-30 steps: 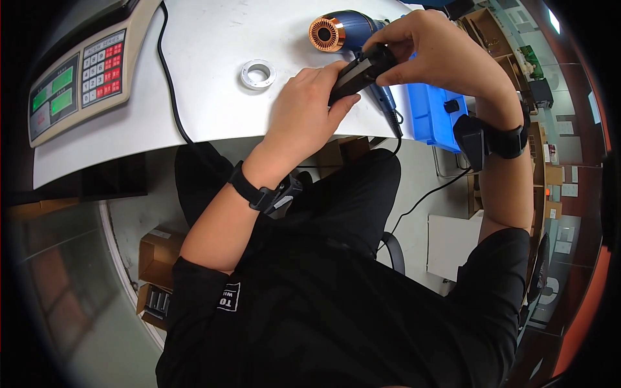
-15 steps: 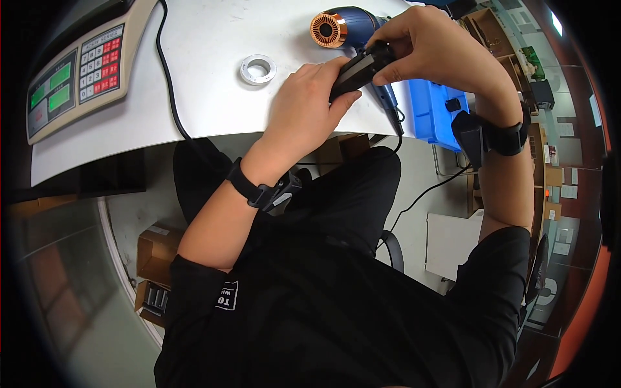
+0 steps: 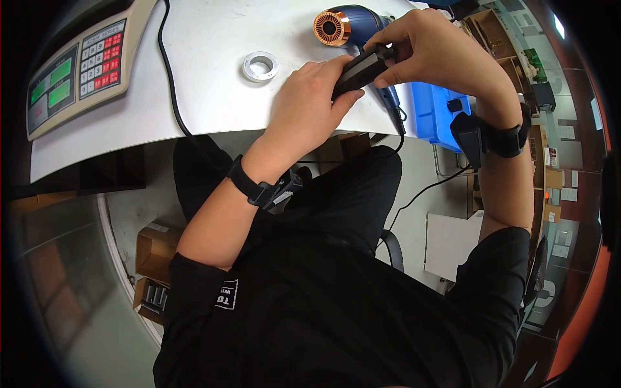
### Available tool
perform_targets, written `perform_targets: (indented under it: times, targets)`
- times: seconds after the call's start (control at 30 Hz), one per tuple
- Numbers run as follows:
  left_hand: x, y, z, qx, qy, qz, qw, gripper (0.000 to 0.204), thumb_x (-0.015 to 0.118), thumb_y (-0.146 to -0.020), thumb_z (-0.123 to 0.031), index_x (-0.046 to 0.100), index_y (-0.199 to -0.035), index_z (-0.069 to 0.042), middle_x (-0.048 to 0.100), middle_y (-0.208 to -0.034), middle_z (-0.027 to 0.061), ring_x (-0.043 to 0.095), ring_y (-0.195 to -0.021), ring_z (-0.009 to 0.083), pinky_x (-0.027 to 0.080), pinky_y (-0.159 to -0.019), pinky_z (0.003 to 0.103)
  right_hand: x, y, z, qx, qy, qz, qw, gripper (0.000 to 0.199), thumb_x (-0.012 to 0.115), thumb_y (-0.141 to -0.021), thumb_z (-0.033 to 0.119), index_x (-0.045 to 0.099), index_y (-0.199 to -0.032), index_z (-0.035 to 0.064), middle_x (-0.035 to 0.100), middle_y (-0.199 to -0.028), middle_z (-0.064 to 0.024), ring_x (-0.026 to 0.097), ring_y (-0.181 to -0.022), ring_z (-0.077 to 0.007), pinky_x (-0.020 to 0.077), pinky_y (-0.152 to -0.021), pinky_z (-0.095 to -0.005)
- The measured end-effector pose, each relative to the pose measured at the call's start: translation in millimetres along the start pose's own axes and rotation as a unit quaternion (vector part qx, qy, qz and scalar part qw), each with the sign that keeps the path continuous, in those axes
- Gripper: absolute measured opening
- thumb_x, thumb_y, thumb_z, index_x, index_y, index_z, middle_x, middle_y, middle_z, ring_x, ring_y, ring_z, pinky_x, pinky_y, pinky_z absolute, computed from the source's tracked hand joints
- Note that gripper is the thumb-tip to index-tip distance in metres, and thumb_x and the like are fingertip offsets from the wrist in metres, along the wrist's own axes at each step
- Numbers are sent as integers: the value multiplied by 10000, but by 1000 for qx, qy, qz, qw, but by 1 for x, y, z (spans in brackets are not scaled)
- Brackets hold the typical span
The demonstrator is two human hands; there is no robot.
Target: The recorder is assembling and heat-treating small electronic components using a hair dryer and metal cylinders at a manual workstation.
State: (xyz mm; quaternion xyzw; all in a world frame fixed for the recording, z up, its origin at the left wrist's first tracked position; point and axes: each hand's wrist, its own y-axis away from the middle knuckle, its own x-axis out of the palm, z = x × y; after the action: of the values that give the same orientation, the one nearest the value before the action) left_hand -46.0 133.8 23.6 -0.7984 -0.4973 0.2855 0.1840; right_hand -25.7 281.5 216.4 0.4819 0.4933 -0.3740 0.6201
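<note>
Over the far right part of the white table (image 3: 217,97), both hands meet at a long black boxy piece (image 3: 359,72) with a dark grey face and a small knobbed end. My left hand (image 3: 307,107) is closed round its lower left end, thumb along the near side. At the upper right end, my right hand (image 3: 433,52) grips the knobbed tip between thumb and fingers; the fingers hide part of it. Just behind lies a dark blue hair dryer (image 3: 363,24) with a copper-coloured rear grille, its handle partly covered by my right hand. A silver-white ring (image 3: 247,68) rests left of my left hand.
A beige weighing scale (image 3: 132,48) with keys and green displays stands at the left. A black cable (image 3: 165,71) crosses the table beside it. At the right table edge sits a blue plastic bin (image 3: 430,119). Cardboard boxes (image 3: 155,252) stand on the floor, lower left.
The black piece has turned slightly, showing more of its grey face. My right fingers have shifted a little at its tip. Both hands otherwise stay in place.
</note>
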Motion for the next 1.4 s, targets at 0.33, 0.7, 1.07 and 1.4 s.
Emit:
perform_targets:
  times: [0.33, 0.7, 1.07, 1.4]
  targets:
    - [1, -1, 1, -3, -3, 8, 1000, 418, 738, -906, -220, 625, -1248, -7, 715, -993, 159, 664, -962, 354, 536, -824, 448, -2, -11, -32, -390, -87, -98, 912, 328, 862, -774, 211, 782, -1010, -2, 681, -686, -121, 592, -571, -203, 471, -568, -321]
    - [1, 1, -1, -30, -3, 14, 999, 432, 732, -911, -244, 626, -1266, -22, 711, -993, 173, 668, -951, 366, 544, -815, 456, 7, -2, -2, 3, -41, 7, 999, 512, 916, -735, 192, 757, -1202, 53, 622, -733, -33, 542, -638, -118, 451, -598, -273]
    - [-1, 1, 0, -26, -9, 18, 999, 437, 717, -927, -263, 624, -1284, -29, 704, -977, 173, 671, -923, 360, 541, -801, 442, -13, 12, -12, -48, -12, -9, 999, 574, 899, -765, 163, 708, -1301, 85, 696, -915, -66, 622, -789, -135, 519, -737, -295]
    - [-1, 1, 0, -24, -4, 19, 1000, 413, 719, -915, -235, 627, -1260, -29, 714, -981, 154, 663, -958, 361, 541, -824, 457, -6, 6, -14, -21, -36, -12, 999, 483, 867, -794, 136, 729, -1248, 41, 756, -1035, -106, 696, -907, -174, 552, -849, -323]
